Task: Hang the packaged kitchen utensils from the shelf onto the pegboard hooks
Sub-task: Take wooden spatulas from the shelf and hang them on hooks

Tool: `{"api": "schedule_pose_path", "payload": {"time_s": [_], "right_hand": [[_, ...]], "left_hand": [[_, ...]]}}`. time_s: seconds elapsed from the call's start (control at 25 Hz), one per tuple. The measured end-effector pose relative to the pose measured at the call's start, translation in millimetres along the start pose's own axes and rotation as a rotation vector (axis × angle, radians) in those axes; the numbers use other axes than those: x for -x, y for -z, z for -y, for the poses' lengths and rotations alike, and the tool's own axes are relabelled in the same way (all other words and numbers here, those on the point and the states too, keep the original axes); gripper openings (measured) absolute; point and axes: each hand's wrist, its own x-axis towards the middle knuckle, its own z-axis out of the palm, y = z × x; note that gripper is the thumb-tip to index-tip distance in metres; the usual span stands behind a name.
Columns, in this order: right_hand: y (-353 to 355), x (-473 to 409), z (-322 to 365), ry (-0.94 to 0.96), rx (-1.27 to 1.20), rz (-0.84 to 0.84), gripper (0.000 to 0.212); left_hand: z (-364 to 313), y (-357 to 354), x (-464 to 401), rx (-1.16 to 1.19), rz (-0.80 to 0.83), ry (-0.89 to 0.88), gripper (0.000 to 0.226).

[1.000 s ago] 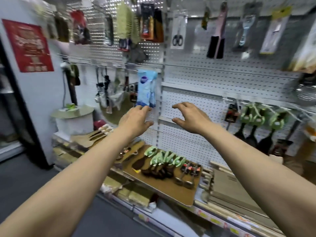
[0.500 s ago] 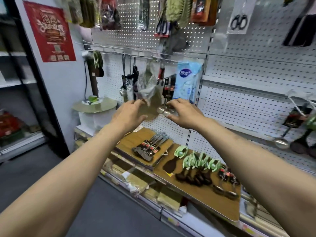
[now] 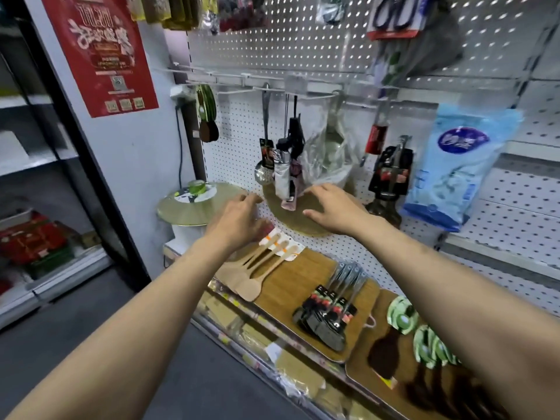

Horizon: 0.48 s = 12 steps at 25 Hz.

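White perforated pegboard wall (image 3: 242,137) behind, wire hooks (image 3: 230,81) along rail, brown wooden shelf board (image 3: 306,283) below.

Left hand (image 3: 239,222): fingers loosely spread, holding nothing, hovering just above carded pale wooden spatulas (image 3: 260,265) lying on shelf.

Right hand (image 3: 336,209): fingers apart, empty, in front of round tan mat (image 3: 291,219) hanging on board.

Step, judged: reaching for next pack.

Next move calls for: pinch spatula card at its top hole, lift, thread onto free hook.
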Motion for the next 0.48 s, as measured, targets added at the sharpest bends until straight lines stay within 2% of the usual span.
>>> {"api": "schedule_pose_path", "payload": {"time_s": [0.24,0.48], "right_hand": [[-95,-117,-13,-0.145,-0.062,0.115,0.056],[-236,-195,-45,-0.506,-0.204,0.223,0.045]], "left_hand": [[99,-66,-104,-0.009,0.124,0.032,0.052],[201,-186,-202,0.104,0.399,0.011,0.052]]}}
